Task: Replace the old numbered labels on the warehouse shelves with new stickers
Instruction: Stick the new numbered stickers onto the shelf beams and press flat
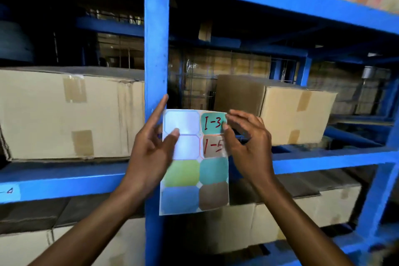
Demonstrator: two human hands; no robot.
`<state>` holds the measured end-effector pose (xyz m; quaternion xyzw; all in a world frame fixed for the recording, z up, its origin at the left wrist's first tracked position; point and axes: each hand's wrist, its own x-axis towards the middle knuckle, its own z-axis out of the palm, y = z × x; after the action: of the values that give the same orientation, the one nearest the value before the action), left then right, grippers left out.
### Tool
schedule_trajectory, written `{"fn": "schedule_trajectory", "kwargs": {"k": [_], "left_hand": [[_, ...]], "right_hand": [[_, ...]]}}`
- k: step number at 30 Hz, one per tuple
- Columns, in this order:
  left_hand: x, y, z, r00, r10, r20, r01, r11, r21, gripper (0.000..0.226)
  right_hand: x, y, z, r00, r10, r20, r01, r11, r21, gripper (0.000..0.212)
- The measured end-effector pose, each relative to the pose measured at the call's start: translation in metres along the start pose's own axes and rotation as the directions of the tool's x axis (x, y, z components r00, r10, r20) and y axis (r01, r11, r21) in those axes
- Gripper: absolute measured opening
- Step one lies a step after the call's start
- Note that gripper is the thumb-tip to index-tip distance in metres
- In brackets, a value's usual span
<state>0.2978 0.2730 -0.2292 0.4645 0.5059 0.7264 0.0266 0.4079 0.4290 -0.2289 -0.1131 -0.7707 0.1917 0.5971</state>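
Left hand (151,147) raised, thumb pinching the sticker sheet (194,162) before the blue shelf post (156,49), right hand (246,140) fingertips pinching the teal "I-3" sticker (212,123) at its edge, cardboard boxes (64,112) on blue shelves

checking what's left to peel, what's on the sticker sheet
The sheet has two blank top-left spots, a teal sticker marked I-3, a brown one starting 1-5, and four unmarked stickers below. The right hand covers the brown one's edge.
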Motion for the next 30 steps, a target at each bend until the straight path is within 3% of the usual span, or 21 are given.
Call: {"fn": "schedule_trajectory", "kwargs": {"k": [3,6,11,15,20,27,28,30], "left_hand": [[0.002,0.006,0.002,0.999,0.039,-0.018,-0.038,0.999,0.012,0.059],[0.004,0.008,0.001,0.995,0.089,-0.047,-0.083,0.990,0.111,0.056],[0.013,0.006,-0.005,0.988,0.131,-0.076,-0.095,0.929,0.358,0.049],[0.020,0.010,-0.006,0.966,0.255,-0.037,-0.195,0.818,0.541,0.057],[0.031,0.012,-0.005,0.980,0.157,-0.121,-0.095,0.908,0.407,0.047],[0.039,0.013,-0.012,0.982,0.119,-0.148,-0.042,0.896,0.442,0.044],[0.040,0.014,-0.013,0.982,0.125,-0.142,-0.050,0.894,0.445,0.044],[0.038,0.016,-0.012,0.979,0.170,-0.117,-0.098,0.883,0.460,0.044]], "right_hand": [[0.011,-0.006,0.000,0.991,0.133,-0.016,-0.127,0.971,0.202,0.009],[0.020,-0.016,0.003,0.989,0.141,-0.042,-0.127,0.963,0.238,0.007],[0.033,-0.030,0.005,0.988,-0.148,0.040,0.150,0.986,-0.078,0.006],[0.041,-0.039,0.005,0.903,-0.399,0.156,0.429,0.849,-0.309,0.008],[0.051,-0.042,0.003,0.881,-0.439,0.179,0.474,0.822,-0.316,0.008],[0.053,-0.042,-0.004,0.670,-0.651,0.357,0.741,0.565,-0.363,0.005],[0.054,-0.042,-0.005,0.681,-0.642,0.352,0.732,0.581,-0.355,0.006],[0.057,-0.044,-0.007,0.823,-0.509,0.252,0.565,0.778,-0.275,0.009]]}}
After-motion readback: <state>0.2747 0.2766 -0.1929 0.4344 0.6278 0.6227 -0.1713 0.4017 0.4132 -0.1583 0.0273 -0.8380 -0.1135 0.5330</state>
